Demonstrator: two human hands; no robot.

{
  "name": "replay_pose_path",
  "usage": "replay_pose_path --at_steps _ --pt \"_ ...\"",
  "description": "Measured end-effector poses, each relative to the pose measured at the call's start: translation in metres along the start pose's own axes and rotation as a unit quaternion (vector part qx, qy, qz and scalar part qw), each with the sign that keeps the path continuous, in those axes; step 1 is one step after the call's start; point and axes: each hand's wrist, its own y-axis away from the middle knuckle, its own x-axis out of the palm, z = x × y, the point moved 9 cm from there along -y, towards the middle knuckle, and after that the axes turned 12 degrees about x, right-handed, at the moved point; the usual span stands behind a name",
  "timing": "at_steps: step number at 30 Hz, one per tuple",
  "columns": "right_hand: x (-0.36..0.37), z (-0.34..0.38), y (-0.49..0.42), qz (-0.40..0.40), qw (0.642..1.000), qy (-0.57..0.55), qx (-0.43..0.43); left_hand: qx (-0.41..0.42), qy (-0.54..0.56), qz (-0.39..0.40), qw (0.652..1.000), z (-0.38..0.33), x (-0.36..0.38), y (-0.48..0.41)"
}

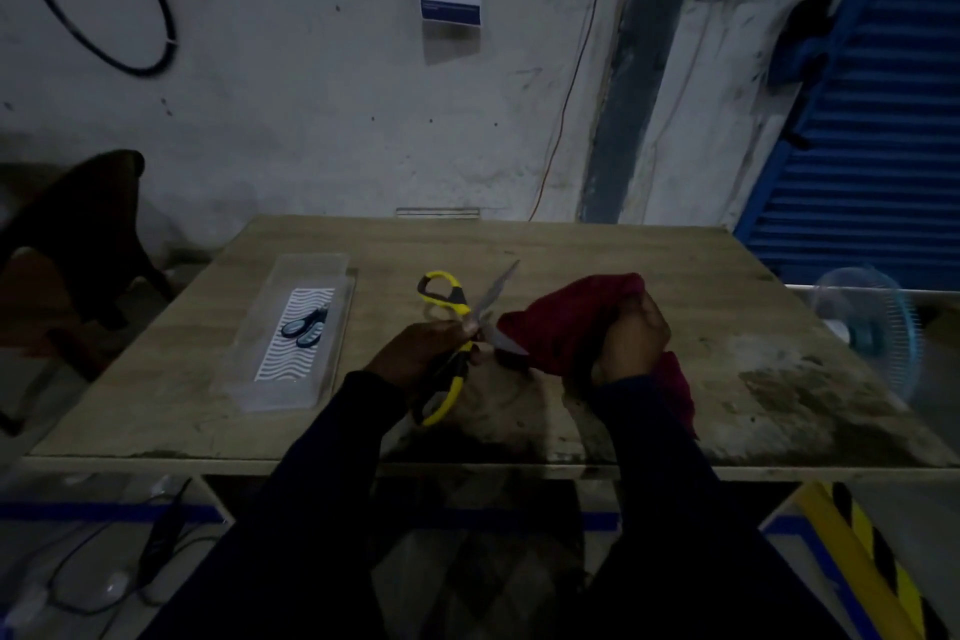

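1. Left hand point(423, 353): fingers curled around the scissors point(469, 311) near the pivot, thumb on top.
2. Right hand point(631, 338): closed tightly on a bunched red cloth point(563, 317), which wraps the tip of the lower blade.
3. Scissors: yellow-and-black handles, blades spread wide apart, forming an X. One blade points up and right toward the far table edge. The other points right into the cloth. One handle loop lies far-left, the other toward the person.
4. Position: held just above the middle of the wooden table point(597, 250) (contact with the surface cannot be told).
5. Clear tray point(311, 270), left of the hands: holds smaller scissors point(306, 327).
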Motion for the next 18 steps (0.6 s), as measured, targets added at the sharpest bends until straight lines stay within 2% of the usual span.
replay_pose_path --at_steps 2,4,5,11,14,18 --pt "-0.009 -0.012 -0.011 0.023 0.995 -0.063 0.069 0.051 -0.08 -0.019 0.995 -0.009 -0.007 0.0" --pt "-0.009 -0.022 -0.024 0.064 0.99 -0.07 0.107 0.118 -0.212 -0.035 0.969 -0.015 -0.014 -0.001" --pt "-0.006 -0.028 -0.025 0.084 0.986 -0.06 0.131 0.137 -0.245 -0.044 0.959 -0.014 -0.017 -0.002" --pt "0.021 -0.055 -0.01 0.216 0.949 -0.057 0.223 0.12 -0.212 -0.082 0.966 0.006 -0.02 -0.002" --pt "0.018 -0.057 -0.011 0.231 0.947 0.026 0.222 0.098 -0.17 -0.101 0.975 0.016 -0.017 -0.002" --pt "0.023 -0.063 -0.005 0.229 0.936 0.135 0.23 0.083 -0.147 -0.085 0.982 0.027 -0.016 -0.004"
